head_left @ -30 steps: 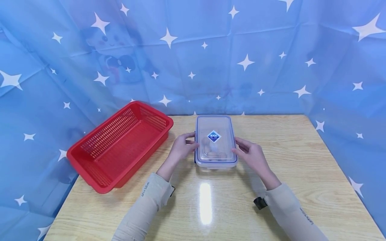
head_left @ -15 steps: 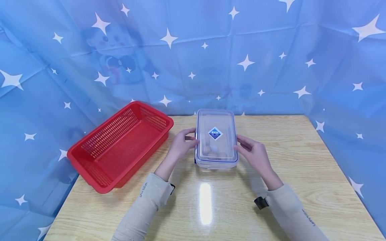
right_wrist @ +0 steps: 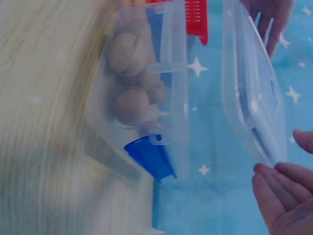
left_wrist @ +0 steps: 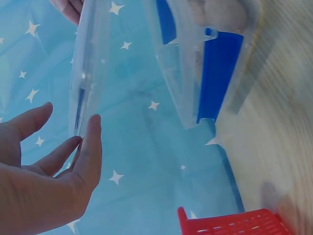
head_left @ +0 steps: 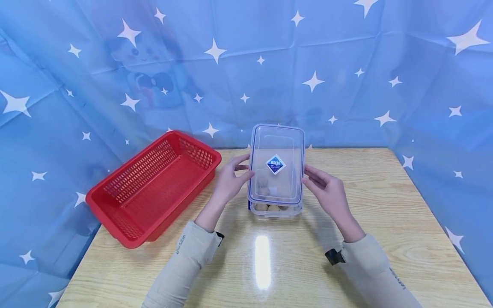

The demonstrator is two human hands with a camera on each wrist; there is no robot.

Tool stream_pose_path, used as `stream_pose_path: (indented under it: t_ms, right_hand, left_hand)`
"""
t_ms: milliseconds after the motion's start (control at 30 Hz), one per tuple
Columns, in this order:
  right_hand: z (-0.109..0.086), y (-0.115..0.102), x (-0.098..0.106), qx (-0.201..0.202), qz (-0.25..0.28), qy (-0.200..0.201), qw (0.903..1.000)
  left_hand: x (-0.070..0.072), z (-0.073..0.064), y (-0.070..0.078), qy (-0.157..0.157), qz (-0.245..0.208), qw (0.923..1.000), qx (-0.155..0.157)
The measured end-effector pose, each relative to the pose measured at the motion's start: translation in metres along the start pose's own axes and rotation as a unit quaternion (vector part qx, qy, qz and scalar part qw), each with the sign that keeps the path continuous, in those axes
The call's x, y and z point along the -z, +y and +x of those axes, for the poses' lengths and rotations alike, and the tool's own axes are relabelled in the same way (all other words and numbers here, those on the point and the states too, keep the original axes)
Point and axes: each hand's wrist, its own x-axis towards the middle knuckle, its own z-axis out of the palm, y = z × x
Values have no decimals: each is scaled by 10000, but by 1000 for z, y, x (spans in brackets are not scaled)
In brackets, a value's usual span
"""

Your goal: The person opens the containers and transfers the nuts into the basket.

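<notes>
A clear plastic lid (head_left: 277, 188) with a blue seal line and a blue diamond sticker is raised above its food container (head_left: 275, 212), its far end tilted up. My left hand (head_left: 232, 179) holds the lid's left edge, thumb toward the top face and fingertips at the side. On the opposite edge, my right hand (head_left: 326, 188) holds it the same way. The right wrist view shows a gap between the lid (right_wrist: 257, 93) and the container, where several round brownish balls (right_wrist: 132, 105) lie. Blue clips (right_wrist: 151, 159) hang unfastened from the container's sides.
A red perforated plastic basket (head_left: 154, 188) stands to the left on the wooden table (head_left: 385, 205), angled, with nothing in it. Behind the table hangs a blue cloth (head_left: 246, 77) with white stars.
Both hands have lifted the lid up off the container, tilting its far end higher. The balls now show at the container's near end. The basket has stayed put.
</notes>
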Motion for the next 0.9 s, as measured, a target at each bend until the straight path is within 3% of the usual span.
stream_pose_path:
  t_ms: [233,567,667,767,900]
  right_hand:
    - [0,-13,0,66,363,117,9993]
    - [-3,-18,1,124,1068,249,9939]
    - [-4,-18,3,150,1711,215,9849]
    - [-4,-18,5,121,2438,214,9695]
    - [-4,-16,7,61,2872,237,9576]
  left_hand:
    - [-1,-1,8,192,-326,9984,-422]
    - [-3,-4,11,171,-1089,9916,-671]
    - [-3,-4,9,213,-1317,9888,-661]
    - [-2,-4,6,275,-1428,9874,-623]
    - [-1,-5,3,241,-1521,9869,-488]
